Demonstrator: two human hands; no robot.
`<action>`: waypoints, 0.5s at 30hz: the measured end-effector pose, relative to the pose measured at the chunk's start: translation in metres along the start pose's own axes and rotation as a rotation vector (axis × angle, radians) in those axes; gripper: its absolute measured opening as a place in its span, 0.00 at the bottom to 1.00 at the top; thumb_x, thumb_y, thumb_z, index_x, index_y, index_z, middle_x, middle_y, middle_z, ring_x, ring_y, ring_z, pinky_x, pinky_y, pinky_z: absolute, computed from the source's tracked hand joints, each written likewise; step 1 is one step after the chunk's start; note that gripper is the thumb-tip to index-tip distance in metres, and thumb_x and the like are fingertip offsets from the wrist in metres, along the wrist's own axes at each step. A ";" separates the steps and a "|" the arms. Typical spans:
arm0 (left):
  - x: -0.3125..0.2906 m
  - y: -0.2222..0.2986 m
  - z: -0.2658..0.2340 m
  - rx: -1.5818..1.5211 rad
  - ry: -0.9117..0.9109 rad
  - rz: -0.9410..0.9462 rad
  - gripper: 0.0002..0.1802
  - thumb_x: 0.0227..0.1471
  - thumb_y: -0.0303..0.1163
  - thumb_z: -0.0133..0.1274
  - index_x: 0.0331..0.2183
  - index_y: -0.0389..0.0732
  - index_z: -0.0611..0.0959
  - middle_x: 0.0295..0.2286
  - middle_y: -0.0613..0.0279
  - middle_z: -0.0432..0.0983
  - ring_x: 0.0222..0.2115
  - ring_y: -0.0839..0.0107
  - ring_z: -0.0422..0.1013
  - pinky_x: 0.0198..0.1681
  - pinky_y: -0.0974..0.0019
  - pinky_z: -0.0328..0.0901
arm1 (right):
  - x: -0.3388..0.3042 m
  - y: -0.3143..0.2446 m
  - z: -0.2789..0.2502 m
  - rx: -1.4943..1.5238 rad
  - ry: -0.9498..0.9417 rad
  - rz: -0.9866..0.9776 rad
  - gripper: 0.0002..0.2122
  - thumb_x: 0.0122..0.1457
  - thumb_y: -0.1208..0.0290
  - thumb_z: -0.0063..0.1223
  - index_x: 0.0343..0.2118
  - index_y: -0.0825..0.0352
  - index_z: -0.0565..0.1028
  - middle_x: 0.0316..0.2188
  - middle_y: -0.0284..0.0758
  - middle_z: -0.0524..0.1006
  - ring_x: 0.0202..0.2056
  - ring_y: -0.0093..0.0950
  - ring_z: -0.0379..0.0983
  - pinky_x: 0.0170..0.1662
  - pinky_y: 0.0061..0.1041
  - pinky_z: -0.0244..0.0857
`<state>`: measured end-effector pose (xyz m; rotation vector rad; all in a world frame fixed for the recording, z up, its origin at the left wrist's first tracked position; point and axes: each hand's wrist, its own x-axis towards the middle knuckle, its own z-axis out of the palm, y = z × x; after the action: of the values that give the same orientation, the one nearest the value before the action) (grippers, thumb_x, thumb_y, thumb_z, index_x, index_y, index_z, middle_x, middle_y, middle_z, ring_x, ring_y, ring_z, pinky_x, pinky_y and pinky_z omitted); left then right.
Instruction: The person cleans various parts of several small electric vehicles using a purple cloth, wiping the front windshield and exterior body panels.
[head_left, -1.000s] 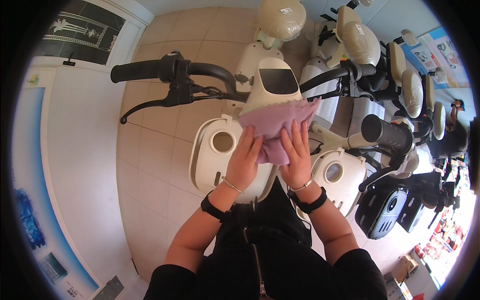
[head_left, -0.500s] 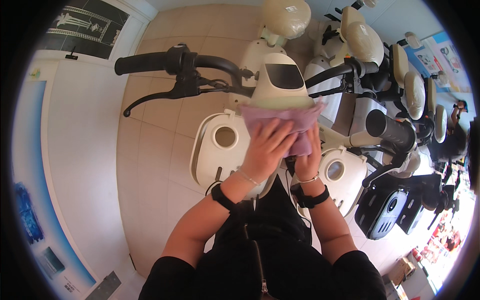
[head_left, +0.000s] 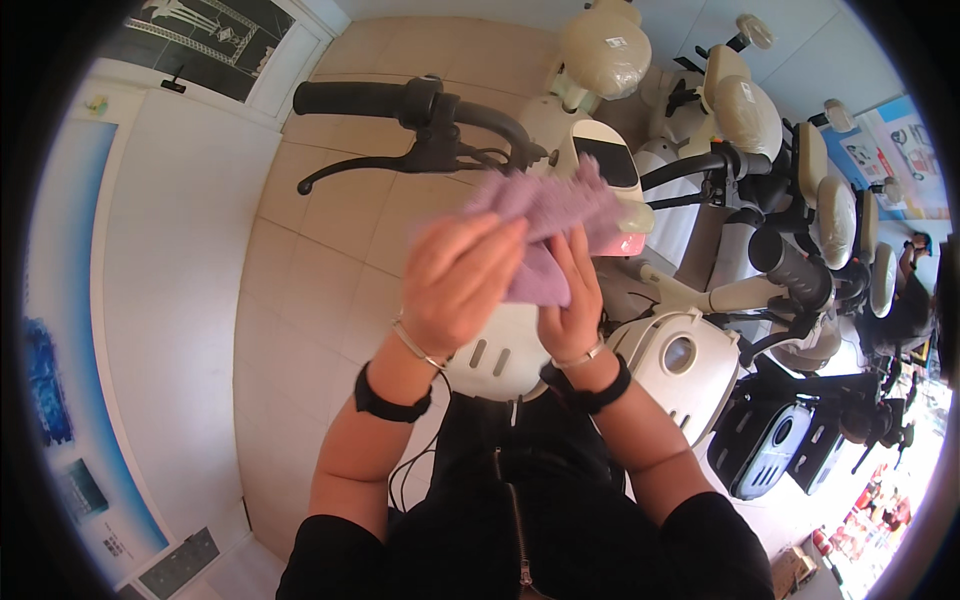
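A purple-pink cloth (head_left: 545,215), bunched and slightly blurred, is held up in front of me between both hands. My left hand (head_left: 462,285) has its fingers closed on the cloth's left side, smeared a little by motion. The lower folds lie in my right hand (head_left: 572,305), whose fingers press against them. Just beyond the cloth is the cream head of an electric bike, with a dark display (head_left: 605,160) and a pinkish-red lower face (head_left: 628,243) partly covered by the cloth. The bike's black handlebar grip (head_left: 350,98) and brake lever (head_left: 350,172) stick out to the left.
A cream slotted basket (head_left: 500,352) sits below my hands. Close on the right stands another bike with a cream basket (head_left: 690,360) and dark grip (head_left: 790,265). Beyond are plastic-wrapped seats (head_left: 745,115) and a black basket (head_left: 765,445). A white door (head_left: 180,300) is at left.
Both hands have drawn the cloth off the bike's front and moved left, the left hand farther. The cloth is now lifted and spread, baring the pinkish-red part. The view has shifted slightly.
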<state>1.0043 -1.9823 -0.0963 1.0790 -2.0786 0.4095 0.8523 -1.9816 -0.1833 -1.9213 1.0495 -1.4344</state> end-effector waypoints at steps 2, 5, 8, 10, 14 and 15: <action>0.009 -0.018 -0.018 0.163 0.024 -0.009 0.09 0.41 0.23 0.56 0.30 0.33 0.83 0.36 0.58 0.79 0.41 0.60 0.71 0.41 0.62 0.67 | 0.039 -0.008 0.022 -0.026 0.022 -0.130 0.26 0.43 0.83 0.51 0.51 0.73 0.68 0.58 0.51 0.60 0.60 0.48 0.56 0.60 0.39 0.53; 0.009 -0.059 -0.020 0.313 0.006 -0.098 0.12 0.42 0.23 0.55 0.34 0.33 0.82 0.39 0.59 0.77 0.43 0.59 0.70 0.43 0.60 0.66 | 0.090 -0.023 0.052 -0.167 -0.055 -0.175 0.26 0.40 0.79 0.55 0.49 0.71 0.70 0.58 0.44 0.62 0.60 0.43 0.56 0.60 0.40 0.53; -0.019 -0.078 -0.023 0.388 -0.059 -0.216 0.14 0.44 0.22 0.52 0.37 0.34 0.81 0.42 0.58 0.76 0.45 0.57 0.69 0.48 0.59 0.64 | 0.096 -0.030 0.070 -0.267 -0.138 -0.236 0.28 0.38 0.77 0.57 0.49 0.69 0.71 0.58 0.39 0.63 0.59 0.39 0.57 0.60 0.42 0.52; -0.038 -0.076 -0.024 0.354 -0.102 -0.287 0.14 0.44 0.20 0.50 0.37 0.33 0.81 0.42 0.57 0.76 0.47 0.56 0.68 0.50 0.58 0.63 | 0.089 -0.032 0.074 -0.222 -0.201 -0.299 0.28 0.38 0.76 0.57 0.49 0.68 0.70 0.58 0.39 0.63 0.59 0.39 0.57 0.59 0.44 0.52; -0.064 -0.057 -0.009 0.249 -0.071 -0.334 0.13 0.45 0.22 0.52 0.36 0.34 0.82 0.42 0.59 0.76 0.49 0.58 0.67 0.50 0.58 0.64 | 0.061 -0.025 0.064 -0.324 -0.249 -0.328 0.22 0.44 0.75 0.53 0.46 0.69 0.72 0.58 0.38 0.63 0.60 0.36 0.56 0.61 0.39 0.51; -0.061 -0.053 -0.004 0.248 -0.064 -0.335 0.13 0.45 0.22 0.52 0.36 0.34 0.82 0.42 0.59 0.76 0.49 0.58 0.67 0.50 0.58 0.64 | 0.057 -0.019 0.060 -0.348 -0.220 -0.284 0.22 0.45 0.75 0.52 0.47 0.70 0.72 0.59 0.39 0.62 0.60 0.37 0.56 0.61 0.39 0.51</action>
<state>1.0707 -1.9773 -0.1414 1.5763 -1.8859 0.4771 0.9222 -2.0201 -0.1553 -2.4984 1.0036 -1.2004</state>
